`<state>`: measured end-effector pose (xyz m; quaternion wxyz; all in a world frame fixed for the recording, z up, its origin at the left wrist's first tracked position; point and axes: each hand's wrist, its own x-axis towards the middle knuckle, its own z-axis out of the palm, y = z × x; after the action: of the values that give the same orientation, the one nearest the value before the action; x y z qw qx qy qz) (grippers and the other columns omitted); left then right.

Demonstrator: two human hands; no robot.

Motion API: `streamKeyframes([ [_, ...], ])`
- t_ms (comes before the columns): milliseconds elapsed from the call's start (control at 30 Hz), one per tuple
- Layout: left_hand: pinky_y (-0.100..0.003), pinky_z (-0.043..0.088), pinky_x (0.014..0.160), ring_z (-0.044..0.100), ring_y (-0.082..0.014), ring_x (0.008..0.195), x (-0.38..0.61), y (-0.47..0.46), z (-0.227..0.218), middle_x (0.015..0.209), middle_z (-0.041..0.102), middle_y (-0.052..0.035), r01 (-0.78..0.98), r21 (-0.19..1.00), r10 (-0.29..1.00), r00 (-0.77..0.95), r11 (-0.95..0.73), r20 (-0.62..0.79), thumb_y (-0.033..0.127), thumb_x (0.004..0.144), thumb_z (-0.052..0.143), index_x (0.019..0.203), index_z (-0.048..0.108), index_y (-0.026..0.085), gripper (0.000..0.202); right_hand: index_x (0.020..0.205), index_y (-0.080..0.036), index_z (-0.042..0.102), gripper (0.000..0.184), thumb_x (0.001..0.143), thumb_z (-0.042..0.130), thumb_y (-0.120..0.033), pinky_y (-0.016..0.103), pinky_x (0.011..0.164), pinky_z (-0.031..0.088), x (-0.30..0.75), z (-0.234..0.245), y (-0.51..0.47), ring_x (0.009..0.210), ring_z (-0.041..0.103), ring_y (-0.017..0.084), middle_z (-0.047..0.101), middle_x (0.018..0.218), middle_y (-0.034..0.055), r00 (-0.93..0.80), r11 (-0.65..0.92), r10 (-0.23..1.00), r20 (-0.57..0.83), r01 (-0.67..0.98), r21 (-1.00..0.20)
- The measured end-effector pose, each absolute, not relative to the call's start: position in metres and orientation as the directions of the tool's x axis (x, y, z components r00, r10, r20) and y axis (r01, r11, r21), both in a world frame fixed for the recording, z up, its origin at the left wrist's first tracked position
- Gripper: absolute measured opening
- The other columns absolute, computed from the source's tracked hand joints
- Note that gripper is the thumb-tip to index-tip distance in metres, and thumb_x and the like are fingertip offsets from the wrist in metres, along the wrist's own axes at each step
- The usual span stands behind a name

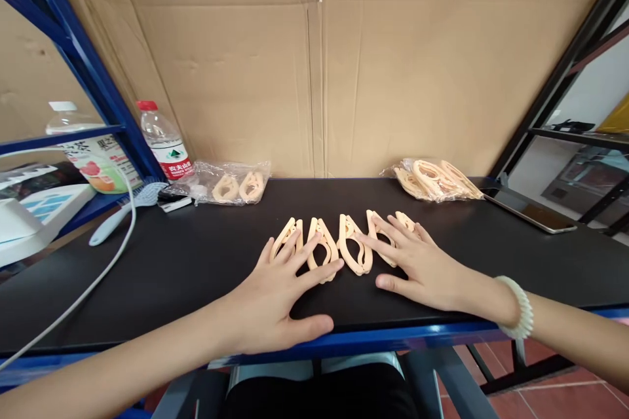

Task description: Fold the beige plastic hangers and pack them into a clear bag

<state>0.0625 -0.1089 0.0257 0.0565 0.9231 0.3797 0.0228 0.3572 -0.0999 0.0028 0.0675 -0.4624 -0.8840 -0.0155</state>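
Observation:
Several peach plastic clips [356,252] lie side by side in a row on the black tabletop [196,255]. My left hand [278,298] rests flat with fingers spread, its fingertips on the left clips of the row. My right hand [422,265] also lies flat and open, its fingers over the right clips. A pale bead bracelet [518,308] circles my right wrist. Neither hand grips anything.
A clear bag with two clips [236,184] lies at the back left, a fuller bag of clips [437,180] at the back right. Water bottle [167,141], brush [125,213], white cable [98,275] at left; a tablet [533,213] at right. Cardboard wall behind.

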Motion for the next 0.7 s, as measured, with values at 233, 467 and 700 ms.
streamKeyframes([
  [233,-0.076,0.015,0.103,0.013,-0.0482,0.142,0.058,-0.074,0.016,0.159,0.018,-0.0052,0.683,0.145,0.695,0.718,-0.715,0.044,0.068,0.077,0.057,0.146,0.027,0.046,0.079,0.146,-0.046,0.029,0.055,0.094,0.041,-0.059,0.073,0.101,0.024,0.347,-0.005,-0.073,0.139,0.023,0.044,0.018,0.157,0.0067,-0.543,0.561,0.82,0.178,0.825,-0.071],
  [467,-0.079,0.01,0.1,0.011,-0.0489,0.141,0.048,-0.007,0.011,0.159,0.018,-0.0077,0.715,0.145,0.727,0.685,-0.684,0.052,0.07,0.08,0.05,0.146,0.025,0.046,0.075,0.147,-0.044,0.029,0.051,0.098,0.032,-0.058,0.07,0.104,0.021,0.331,-0.001,0.003,0.14,0.023,0.039,0.018,0.158,0.0081,-0.562,0.574,0.815,0.14,0.817,-0.062],
  [700,-0.08,0.006,0.1,0.005,-0.0504,0.141,0.048,0.04,0.014,0.16,0.012,-0.0077,0.723,0.167,0.734,0.679,-0.67,0.009,0.073,0.082,0.042,0.147,0.025,0.046,0.073,0.148,-0.044,0.024,0.052,0.098,0.029,-0.057,0.066,0.106,0.021,0.329,-0.008,0.041,0.14,0.025,0.037,0.013,0.159,0.0069,-0.528,0.539,0.836,0.145,0.841,-0.046],
])
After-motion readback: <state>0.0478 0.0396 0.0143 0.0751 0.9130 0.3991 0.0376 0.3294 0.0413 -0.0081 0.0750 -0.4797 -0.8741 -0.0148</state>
